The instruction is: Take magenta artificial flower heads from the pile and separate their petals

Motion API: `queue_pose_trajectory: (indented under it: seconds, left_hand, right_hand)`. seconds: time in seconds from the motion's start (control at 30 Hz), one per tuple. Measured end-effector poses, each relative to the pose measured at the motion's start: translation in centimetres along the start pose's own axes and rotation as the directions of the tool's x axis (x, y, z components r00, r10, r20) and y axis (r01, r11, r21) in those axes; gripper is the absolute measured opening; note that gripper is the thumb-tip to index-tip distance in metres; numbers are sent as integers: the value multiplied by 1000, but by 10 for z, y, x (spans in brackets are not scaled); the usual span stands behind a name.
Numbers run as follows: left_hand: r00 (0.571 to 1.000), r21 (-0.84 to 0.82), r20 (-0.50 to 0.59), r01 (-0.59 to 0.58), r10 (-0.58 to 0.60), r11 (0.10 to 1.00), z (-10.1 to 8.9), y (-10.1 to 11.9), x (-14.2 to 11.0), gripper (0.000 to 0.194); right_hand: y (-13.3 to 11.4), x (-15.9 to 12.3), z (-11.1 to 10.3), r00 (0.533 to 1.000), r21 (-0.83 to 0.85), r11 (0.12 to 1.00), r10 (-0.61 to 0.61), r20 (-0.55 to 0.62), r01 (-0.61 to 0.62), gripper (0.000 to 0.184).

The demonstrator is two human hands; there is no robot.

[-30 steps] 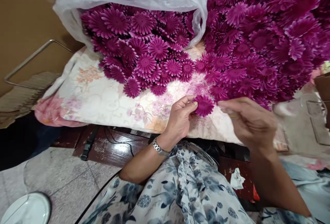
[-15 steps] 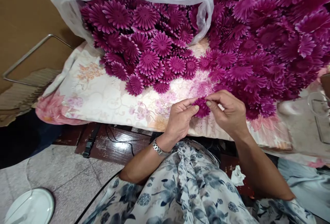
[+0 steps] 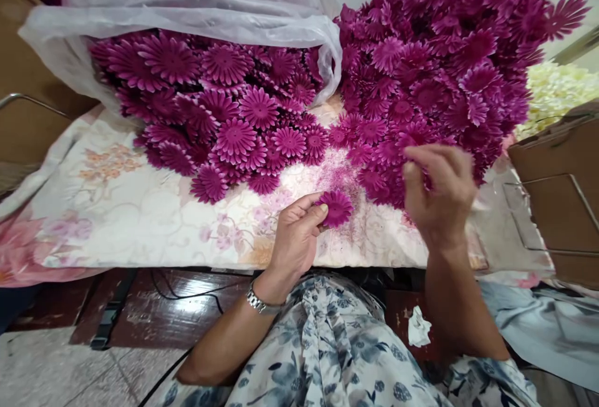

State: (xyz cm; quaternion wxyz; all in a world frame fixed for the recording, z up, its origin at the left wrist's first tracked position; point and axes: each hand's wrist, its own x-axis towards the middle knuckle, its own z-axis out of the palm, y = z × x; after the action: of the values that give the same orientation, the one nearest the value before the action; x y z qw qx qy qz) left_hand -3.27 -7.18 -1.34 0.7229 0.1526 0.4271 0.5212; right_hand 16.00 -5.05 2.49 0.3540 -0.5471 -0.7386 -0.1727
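Observation:
A magenta artificial flower (image 3: 337, 208) with layered narrow petals is pinched at its left edge by my left hand (image 3: 299, 229), thumb on top, above the front of the cloth. My right hand (image 3: 442, 191) is raised in front of the right heap of loose flowers (image 3: 430, 92), blurred by motion. Its thumb and forefinger look apart, and I see nothing between them. To the left, more magenta flowers (image 3: 236, 138) spill out of a translucent plastic bag (image 3: 187, 23) onto the cloth.
The flowered cloth (image 3: 154, 226) covers the work surface, with magenta dust near the middle. Cardboard boxes stand at the left (image 3: 42, 76) and right (image 3: 561, 176). Pale yellow flowers (image 3: 559, 92) lie behind the right box. A crumpled tissue (image 3: 418, 327) lies below the table's edge.
My right hand has left the flower and moved right towards the heap. My left hand keeps the flower, whose open face now shows. The view has shifted up and right.

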Motion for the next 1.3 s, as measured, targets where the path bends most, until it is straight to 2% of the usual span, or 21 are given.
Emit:
queue_pose_trajectory:
  seconds: [0.1,0.17,0.3,0.5,0.67,0.77,0.87,1.0,1.07,1.13,1.2,1.23,1.3]
  left_hand:
    - [999,9,29,-18,18,1000,6,-1,0,24]
    - [998,13,63,-18,17,1000,9,-2,-1,24]
    - [995,30,97,-41,38,999,9,-5,-2,21]
    - [994,-3,92,-67,67,998,6,-9,-3,20]
    - [995,-10,74,-69,70,998,6,-8,-3,15]
    - [997,6,50,-51,50,999,5,-8,-5,19]
    - [994,33,93,-54,50,998,4,-9,-6,21]
    - [995,35,88,-53,50,998,2,-11,-6,23]
    - [998,23,58,-37,36,999,0,-11,-6,25]
    - [999,20,36,0,-1,1000,-1,-9,-6,27]
    - [999,17,28,44,-44,999,-1,-8,-7,29]
    - [998,12,31,61,-61,998,-1,-7,-7,29]
    - [997,-7,34,75,-74,997,0,-6,-7,29]
  right_hand:
    - [-31,-16,12,972,285,957,-115,203,54,16]
    - [-43,-24,18,958,348,936,-147,246,54,11]
    - [-46,-29,23,963,349,936,-135,233,47,6]
    - [-47,-29,19,976,307,951,-90,197,26,8]
    - [-48,-30,19,978,291,957,-84,191,25,17]
    - [-47,-32,22,978,316,948,-99,183,37,10]
    - [-49,-36,25,980,315,949,-86,179,26,4]
    - [-52,-39,25,987,247,968,-74,141,37,9]
    - [-44,-33,22,993,187,982,-58,102,39,10]
    - [-25,-20,14,999,63,998,-34,27,32,12]
    - [2,-3,3,999,-134,991,6,-41,-12,18]
    - [16,5,-3,998,-241,969,42,-53,-53,25]
    - [36,17,-12,993,-366,924,117,8,-106,41]
